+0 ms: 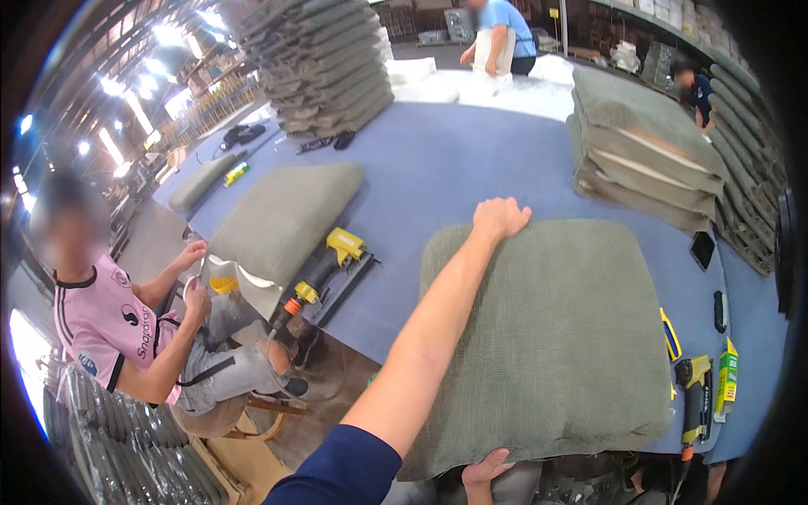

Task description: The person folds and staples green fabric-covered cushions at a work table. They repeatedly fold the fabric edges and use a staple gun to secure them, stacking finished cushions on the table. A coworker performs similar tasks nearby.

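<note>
A grey-green fabric seat cushion (547,337) lies in front of me, its near edge at the table's front edge. Reaching across it, my left hand (502,219) is closed with curled fingers on the cushion's far edge. At the near edge, my right hand (486,468) grips the fabric from below, thumb against the rim; its other fingers are partly hidden. Right of the cushion lie a yellow-and-black staple gun (694,396), a yellow-handled tool (670,337) partly covered by the cushion, and a yellow-green box (726,379).
To the left, a seated person in pink (126,328) handles another cushion (286,219); a second staple gun (337,269) lies beside it. Cushion stacks stand at the back left (316,67) and right (644,143). A phone (702,250) lies near the right stack. Another person (505,38) works farther back.
</note>
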Demonstrator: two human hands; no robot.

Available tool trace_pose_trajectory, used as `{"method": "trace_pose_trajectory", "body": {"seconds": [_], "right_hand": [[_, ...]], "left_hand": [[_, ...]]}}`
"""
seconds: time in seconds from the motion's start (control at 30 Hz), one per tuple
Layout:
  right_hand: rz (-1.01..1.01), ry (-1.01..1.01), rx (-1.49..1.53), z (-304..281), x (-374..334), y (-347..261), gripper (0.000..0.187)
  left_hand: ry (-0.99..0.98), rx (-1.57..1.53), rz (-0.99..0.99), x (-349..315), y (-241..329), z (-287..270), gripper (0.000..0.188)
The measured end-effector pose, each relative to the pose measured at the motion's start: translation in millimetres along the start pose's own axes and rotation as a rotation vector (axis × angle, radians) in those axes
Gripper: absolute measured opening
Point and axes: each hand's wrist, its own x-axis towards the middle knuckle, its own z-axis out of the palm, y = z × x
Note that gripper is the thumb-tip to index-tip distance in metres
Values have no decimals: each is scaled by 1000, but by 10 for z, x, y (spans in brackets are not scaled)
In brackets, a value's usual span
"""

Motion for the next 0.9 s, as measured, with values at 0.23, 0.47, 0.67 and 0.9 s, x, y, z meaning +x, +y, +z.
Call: {"method": "trace_pose_trajectory", "body": {"seconds": [0.23, 0.47, 0.67, 0.9], "right_hand": [[224, 23, 143, 227, 128, -445, 63], [187, -281, 227, 237, 180, -1007, 43], [277, -258, 349, 324, 78, -1492, 45], [382, -279, 183, 184, 110, -1155, 61]], "left_hand": [[370, -11, 471, -1071, 267, -6, 40], [401, -23, 499, -1981, 344, 149, 48], [449, 14, 483, -2362, 385, 266, 52], [422, 71, 476, -2418, 339, 255, 47]]}}
